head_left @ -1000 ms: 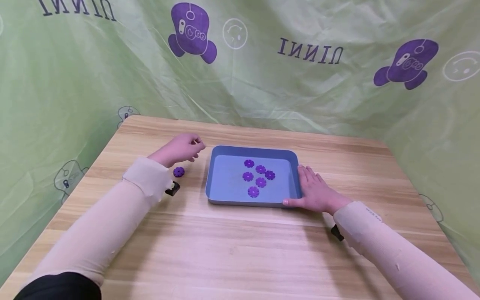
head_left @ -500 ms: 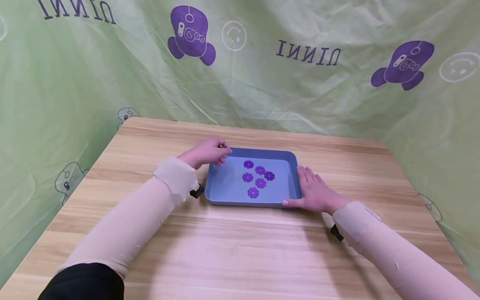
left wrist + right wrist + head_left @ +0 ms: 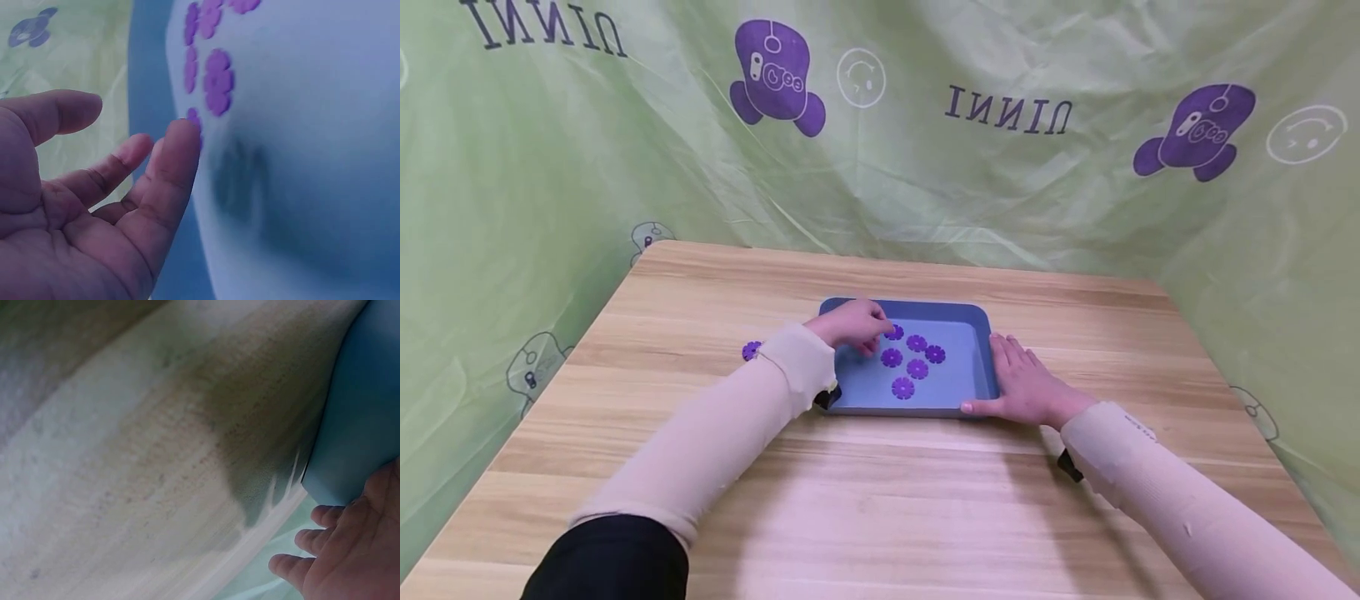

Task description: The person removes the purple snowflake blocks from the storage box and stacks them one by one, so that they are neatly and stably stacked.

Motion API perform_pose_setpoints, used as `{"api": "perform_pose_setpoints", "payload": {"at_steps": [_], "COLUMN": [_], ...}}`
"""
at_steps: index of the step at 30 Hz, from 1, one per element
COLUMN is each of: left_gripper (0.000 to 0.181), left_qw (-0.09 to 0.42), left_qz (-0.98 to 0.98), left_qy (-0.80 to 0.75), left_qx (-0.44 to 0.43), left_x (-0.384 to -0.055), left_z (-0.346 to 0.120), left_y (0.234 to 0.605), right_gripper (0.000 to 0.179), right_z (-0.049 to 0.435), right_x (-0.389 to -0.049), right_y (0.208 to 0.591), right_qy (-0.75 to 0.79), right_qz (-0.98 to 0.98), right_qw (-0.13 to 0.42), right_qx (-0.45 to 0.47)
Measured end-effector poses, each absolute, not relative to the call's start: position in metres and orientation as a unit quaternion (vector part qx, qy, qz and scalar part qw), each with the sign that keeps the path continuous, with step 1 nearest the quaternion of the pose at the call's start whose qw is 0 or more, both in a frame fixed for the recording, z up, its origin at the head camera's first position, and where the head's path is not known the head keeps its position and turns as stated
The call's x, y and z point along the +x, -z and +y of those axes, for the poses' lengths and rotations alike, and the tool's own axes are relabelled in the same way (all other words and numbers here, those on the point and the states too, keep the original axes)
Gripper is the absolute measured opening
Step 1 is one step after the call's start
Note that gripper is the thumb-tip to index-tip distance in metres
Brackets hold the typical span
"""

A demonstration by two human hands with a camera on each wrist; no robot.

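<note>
A pale green cloth (image 3: pixel 895 208) hangs behind the table (image 3: pixel 880 517) and down both sides, its surface creased throughout. Printing noted: solid purple figures (image 3: pixel 772 71), white outlined round faces (image 3: pixel 861 77) and dark lettering (image 3: pixel 1007 110), which reads flipped. Tabletop: light brown wood grain, streaks running crosswise, far corners rounded. Lighting: a pale, soft-edged glare on the near middle of the tabletop.
</note>
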State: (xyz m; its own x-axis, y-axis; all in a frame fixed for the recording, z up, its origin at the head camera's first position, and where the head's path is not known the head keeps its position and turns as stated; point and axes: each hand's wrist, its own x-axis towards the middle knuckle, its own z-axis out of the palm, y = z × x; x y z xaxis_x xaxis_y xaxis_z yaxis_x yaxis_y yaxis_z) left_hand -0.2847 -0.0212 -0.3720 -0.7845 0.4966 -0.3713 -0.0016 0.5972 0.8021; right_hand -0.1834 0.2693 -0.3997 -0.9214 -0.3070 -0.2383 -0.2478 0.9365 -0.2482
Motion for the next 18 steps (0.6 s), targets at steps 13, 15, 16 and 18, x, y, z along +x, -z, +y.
{"api": "perform_pose_setpoints", "payload": {"at_steps": [13, 15, 16, 18], "left_gripper": [0.014, 0.017, 0.018, 0.019], "left_qw": [0.288, 0.297, 0.302, 0.313], "left_qz": [0.888, 0.887, 0.885, 0.882], "left_qy": [-0.307, -0.303, -0.302, -0.302], "left_qx": [0.186, 0.185, 0.184, 0.181], "left_x": [-0.280, -0.280, -0.280, -0.281], "left_z": [-0.009, -0.008, -0.008, -0.006], "left_y": [0.374, 0.374, 0.374, 0.375], "right_gripper": [0.128, 0.128, 0.128, 0.127], "right_z": [0.269, 0.269, 0.270, 0.270], "right_x": [-0.183, -0.183, -0.184, -0.184], "right_y": [0.401, 0.401, 0.401, 0.401], "right_qy": [0.114, 0.116, 0.117, 0.118], "right_qz": [0.974, 0.973, 0.973, 0.973], "right_qw": [0.146, 0.146, 0.146, 0.144], "right_qx": [-0.134, -0.134, -0.135, -0.137]}}
